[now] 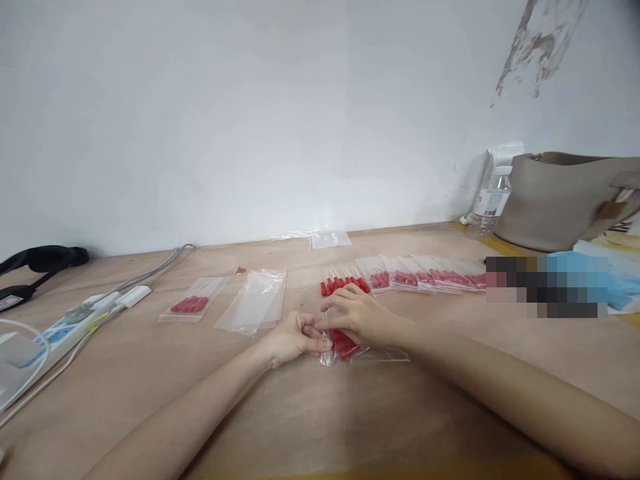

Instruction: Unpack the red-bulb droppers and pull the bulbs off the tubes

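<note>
My left hand (295,341) pinches the left edge of a clear zip bag (385,355) between thumb and fingers. Inside that bag are several red pieces (344,347), partly covered by my right hand (364,315). The right hand reaches over the bag from the right, its thumb and index fingertips closed at the same edge, near my left fingers. Just beyond my right knuckles lies a row of loose red-ended pieces with thin pale stems (345,287). Flat clear bags (257,303) with nothing visible inside lie beyond my left hand.
A filled bag (190,305) lies to the left, and overlapping filled bags (433,276) stretch right. A power strip (65,333) with cables occupies the left side. A bottle (493,203) and a grey-beige handbag (555,197) stand at the back right. A small packet (331,240) lies by the wall.
</note>
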